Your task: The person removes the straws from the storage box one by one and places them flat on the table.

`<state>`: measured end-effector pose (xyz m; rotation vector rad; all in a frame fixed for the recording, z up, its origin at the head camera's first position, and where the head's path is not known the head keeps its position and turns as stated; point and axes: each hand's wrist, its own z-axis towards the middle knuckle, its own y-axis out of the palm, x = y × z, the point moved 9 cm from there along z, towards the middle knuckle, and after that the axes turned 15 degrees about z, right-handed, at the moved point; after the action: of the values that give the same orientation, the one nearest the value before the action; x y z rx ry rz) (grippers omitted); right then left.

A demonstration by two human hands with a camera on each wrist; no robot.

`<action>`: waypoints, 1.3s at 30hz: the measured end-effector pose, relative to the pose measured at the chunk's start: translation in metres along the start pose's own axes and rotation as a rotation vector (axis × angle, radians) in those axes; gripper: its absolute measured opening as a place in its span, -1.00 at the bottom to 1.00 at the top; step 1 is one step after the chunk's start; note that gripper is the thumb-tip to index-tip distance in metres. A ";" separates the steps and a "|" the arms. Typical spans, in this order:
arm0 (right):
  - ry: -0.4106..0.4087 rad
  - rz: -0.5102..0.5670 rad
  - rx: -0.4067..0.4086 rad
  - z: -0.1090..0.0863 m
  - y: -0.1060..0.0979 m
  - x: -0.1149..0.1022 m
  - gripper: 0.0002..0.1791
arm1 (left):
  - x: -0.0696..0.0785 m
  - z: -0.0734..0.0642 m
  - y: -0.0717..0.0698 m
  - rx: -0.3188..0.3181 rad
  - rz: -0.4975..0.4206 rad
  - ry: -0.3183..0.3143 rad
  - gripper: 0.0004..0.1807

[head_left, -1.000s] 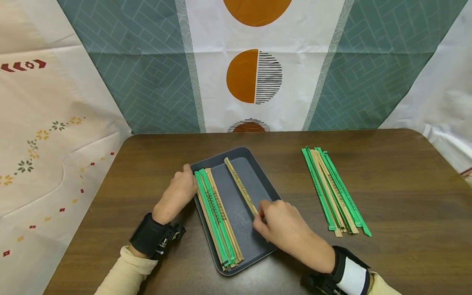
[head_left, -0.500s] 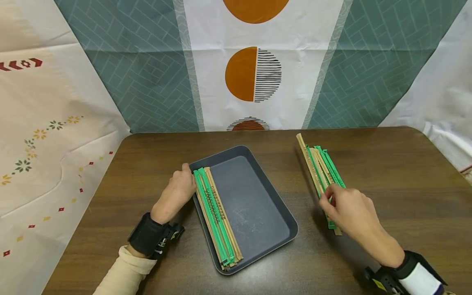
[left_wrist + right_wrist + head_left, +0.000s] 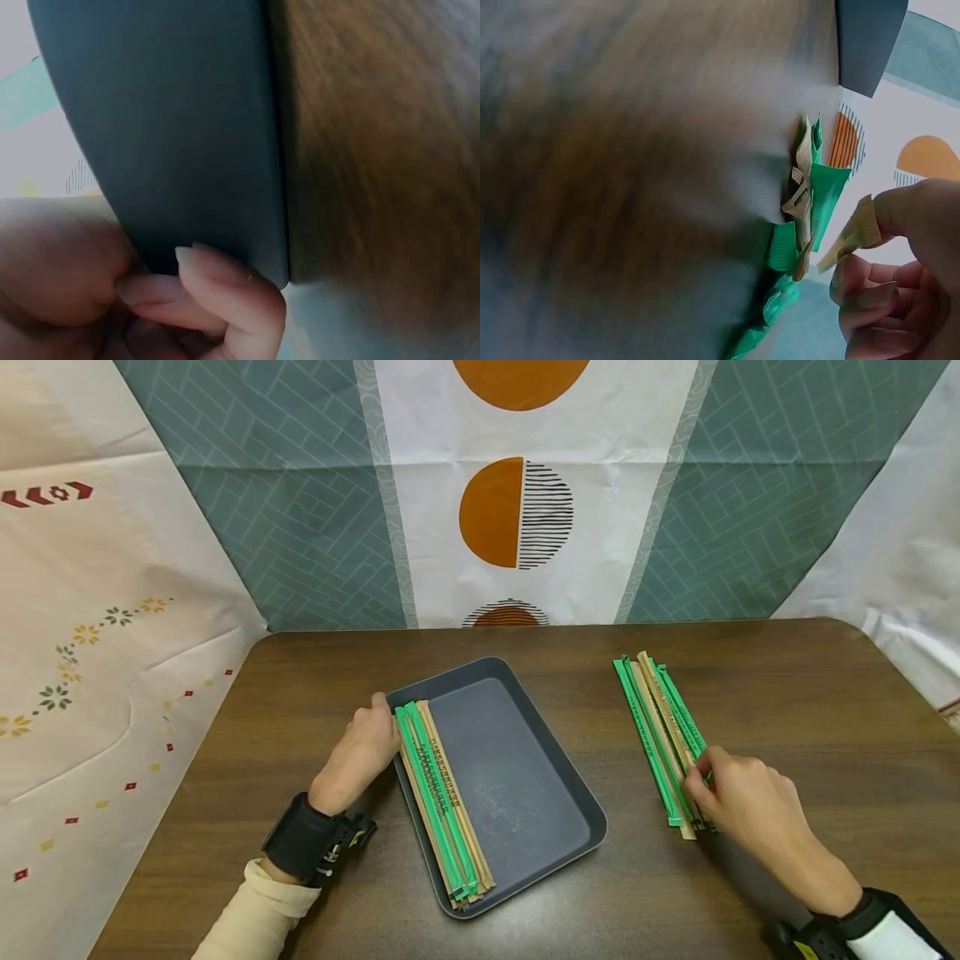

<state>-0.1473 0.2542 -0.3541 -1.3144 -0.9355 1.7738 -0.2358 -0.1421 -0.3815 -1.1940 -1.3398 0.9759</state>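
My left hand (image 3: pixel 365 739) grips the upper left rim of a dark grey baking tray (image 3: pixel 517 793); in the left wrist view its fingers curl against the tray's outer wall (image 3: pixel 172 135). Side by side along the tray's left side lie several green and tan paper-wrapped straws (image 3: pixel 442 802). At the right, my right hand (image 3: pixel 753 797) pinches the near end of a tan paper-wrapped straw (image 3: pixel 859 229) between thumb and forefinger. That straw lies lengthwise over a pile of green and tan wrapped straws (image 3: pixel 652 752). The hand hides the pile's lower right end.
Brown wooden table (image 3: pixel 315 677) beneath everything, its far edge meeting a patterned cloth backdrop (image 3: pixel 300 527). A stretch of tabletop separates the tray from the pile. Pale printed cloth (image 3: pixel 112 693) hangs at the left.
My right hand has carried the tan wrapped straw from the tray to the pile, then shifted it slightly right across the pile. My left hand has stayed at the tray's rim.
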 end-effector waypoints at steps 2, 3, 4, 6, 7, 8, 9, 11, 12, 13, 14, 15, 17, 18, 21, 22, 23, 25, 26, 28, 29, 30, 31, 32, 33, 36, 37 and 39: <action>0.025 0.004 -0.036 -0.001 0.002 0.003 -0.85 | 0.001 0.001 0.001 -0.006 -0.002 0.001 -0.60; 0.038 0.001 -0.052 -0.001 0.003 0.004 -0.84 | 0.001 0.001 0.002 -0.012 -0.004 0.002 -0.59; 0.055 0.000 -0.070 -0.001 0.004 0.006 -0.83 | 0.002 0.001 0.002 -0.014 -0.008 0.006 -0.59; 0.081 -0.003 -0.098 -0.003 0.006 0.010 -0.80 | 0.004 0.002 0.002 -0.012 -0.011 0.015 -0.60; 0.090 -0.003 -0.107 -0.003 0.006 0.010 -0.78 | 0.005 0.002 0.001 -0.005 -0.007 0.023 -0.60; 0.098 -0.006 -0.109 -0.003 0.005 0.011 -0.77 | 0.006 0.003 0.000 0.003 -0.001 0.030 -0.61; 0.101 -0.012 -0.107 -0.003 0.005 0.011 -0.76 | 0.006 0.003 0.000 0.007 0.002 0.033 -0.61; 0.095 -0.016 -0.104 -0.002 0.004 0.008 -0.76 | 0.007 0.004 -0.001 0.010 0.010 0.032 -0.60; 0.087 -0.016 -0.100 -0.001 0.004 0.006 -0.77 | 0.007 0.004 -0.001 0.004 0.012 0.026 -0.59; 0.080 -0.020 -0.097 0.000 0.004 0.003 -0.76 | 0.007 0.005 -0.001 -0.002 0.010 0.019 -0.59; 0.073 -0.022 -0.093 0.001 0.004 0.000 -0.76 | 0.006 0.006 0.000 -0.014 0.007 0.009 -0.58; 0.062 -0.023 -0.091 0.003 0.004 -0.004 -0.77 | 0.006 0.006 0.001 -0.027 0.005 0.000 -0.58; 0.042 -0.020 -0.086 0.007 0.005 -0.013 -0.77 | 0.005 0.007 0.002 -0.044 0.004 -0.014 -0.58; 0.030 -0.020 -0.079 0.010 0.005 -0.018 -0.78 | 0.004 0.007 0.003 -0.050 0.005 -0.020 -0.58; -0.009 -0.012 -0.062 0.019 0.007 -0.036 -0.81 | 0.003 0.006 0.003 -0.056 0.010 -0.030 -0.57; -0.026 -0.009 -0.052 0.022 0.007 -0.043 -0.81 | 0.003 0.006 0.002 -0.053 0.012 -0.031 -0.57; -0.046 -0.007 -0.042 0.025 0.008 -0.051 -0.82 | 0.003 0.006 0.002 -0.049 0.011 -0.031 -0.57; -0.091 0.002 -0.028 0.030 0.011 -0.068 -0.82 | 0.002 0.005 0.001 -0.044 0.015 -0.031 -0.57; -0.118 0.007 -0.026 0.032 0.013 -0.078 -0.83 | 0.002 0.005 0.000 -0.040 0.018 -0.028 -0.57; -0.177 0.005 -0.020 0.035 0.019 -0.098 -0.82 | 0.002 0.004 -0.001 -0.031 0.020 -0.023 -0.57; -0.207 0.002 -0.020 0.036 0.023 -0.109 -0.82 | 0.002 0.004 -0.001 -0.027 0.020 -0.021 -0.58; -0.234 0.001 -0.026 0.037 0.027 -0.119 -0.82 | 0.002 0.003 -0.002 -0.025 0.021 -0.020 -0.58; -0.260 0.002 -0.030 0.037 0.032 -0.130 -0.81 | 0.002 0.003 -0.002 -0.024 0.021 -0.015 -0.58; -0.284 0.002 -0.041 0.037 0.037 -0.140 -0.81 | 0.002 0.002 -0.002 -0.018 0.020 -0.011 -0.58; -0.309 0.004 -0.052 0.037 0.043 -0.150 -0.80 | 0.002 0.001 -0.003 -0.008 0.020 -0.002 -0.58; -0.353 0.016 -0.119 0.033 0.063 -0.177 -0.73 | 0.002 0.000 -0.003 0.002 0.014 0.018 -0.60; -0.368 0.024 -0.149 0.030 0.070 -0.185 -0.70 | 0.002 -0.001 -0.003 0.007 0.012 0.026 -0.60; -0.393 0.020 -0.219 0.024 0.086 -0.199 -0.67 | 0.004 -0.002 -0.004 0.028 0.013 0.047 -0.62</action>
<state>-0.1396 0.0375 -0.3363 -1.1234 -1.3676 2.0327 -0.2339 -0.1392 -0.3770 -1.1991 -1.2795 0.9671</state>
